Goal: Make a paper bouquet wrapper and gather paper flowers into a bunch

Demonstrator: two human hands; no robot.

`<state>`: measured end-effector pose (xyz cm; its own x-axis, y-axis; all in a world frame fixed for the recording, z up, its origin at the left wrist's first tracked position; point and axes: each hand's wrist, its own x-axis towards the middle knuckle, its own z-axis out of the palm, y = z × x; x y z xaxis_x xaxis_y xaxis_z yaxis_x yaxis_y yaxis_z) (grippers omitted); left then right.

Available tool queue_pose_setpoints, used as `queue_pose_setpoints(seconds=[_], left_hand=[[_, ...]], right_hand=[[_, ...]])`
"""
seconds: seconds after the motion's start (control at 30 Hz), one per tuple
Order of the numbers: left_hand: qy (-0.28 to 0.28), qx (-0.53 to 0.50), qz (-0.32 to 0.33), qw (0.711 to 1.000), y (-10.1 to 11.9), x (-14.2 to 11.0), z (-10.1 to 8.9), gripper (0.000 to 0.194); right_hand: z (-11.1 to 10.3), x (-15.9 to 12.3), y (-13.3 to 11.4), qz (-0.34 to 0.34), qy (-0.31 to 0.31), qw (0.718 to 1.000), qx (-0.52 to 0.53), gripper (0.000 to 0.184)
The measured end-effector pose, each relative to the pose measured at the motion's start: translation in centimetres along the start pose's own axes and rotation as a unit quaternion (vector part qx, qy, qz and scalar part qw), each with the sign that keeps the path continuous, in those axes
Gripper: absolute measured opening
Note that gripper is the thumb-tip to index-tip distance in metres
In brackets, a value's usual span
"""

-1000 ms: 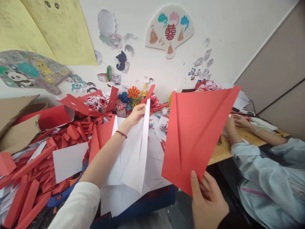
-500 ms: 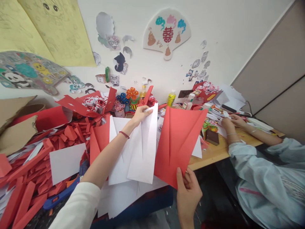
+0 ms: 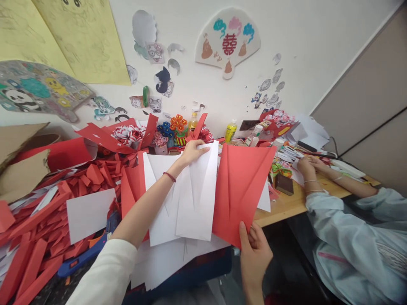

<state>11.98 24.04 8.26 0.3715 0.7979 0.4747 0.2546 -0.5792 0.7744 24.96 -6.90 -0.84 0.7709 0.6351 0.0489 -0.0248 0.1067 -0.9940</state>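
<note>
My left hand (image 3: 193, 153) is closed on the top edge of a white folded paper sheet (image 3: 197, 207), its fingers bent over the upper corner. Close beside it on the right, a red folded paper sheet (image 3: 243, 182) with slanting creases stands upright. My right hand (image 3: 255, 250) pinches this red sheet at its lower right corner, thumb in front. Behind my left forearm another white folded sheet (image 3: 159, 203) lies against a red one (image 3: 131, 186). Loose white sheets (image 3: 168, 264) are spread beneath, partly hidden.
Red paper strips (image 3: 47, 241) heap up at left, around a blue-handled tool (image 3: 82, 256). Paper bouquets (image 3: 129, 134) and bottles (image 3: 230, 130) line the wall. At right, a co-worker's hands (image 3: 307, 167) are over the wooden table (image 3: 280, 207), near a dark box (image 3: 284, 184).
The red sheet has come lower and farther from me, beside the white one. The white sheet has turned from nearly edge-on to face me. Both hands keep their hold.
</note>
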Motion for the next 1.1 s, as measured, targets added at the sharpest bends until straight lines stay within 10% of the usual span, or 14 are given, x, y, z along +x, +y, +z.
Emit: queue_pose_setpoints(seconds=[1.1], left_hand=[[-0.035,0.055,0.016,0.998,-0.6,0.7,-0.6,0.03]], right_hand=[[0.5,-0.2,0.3,0.003,0.001,1.0,-0.02,0.05]])
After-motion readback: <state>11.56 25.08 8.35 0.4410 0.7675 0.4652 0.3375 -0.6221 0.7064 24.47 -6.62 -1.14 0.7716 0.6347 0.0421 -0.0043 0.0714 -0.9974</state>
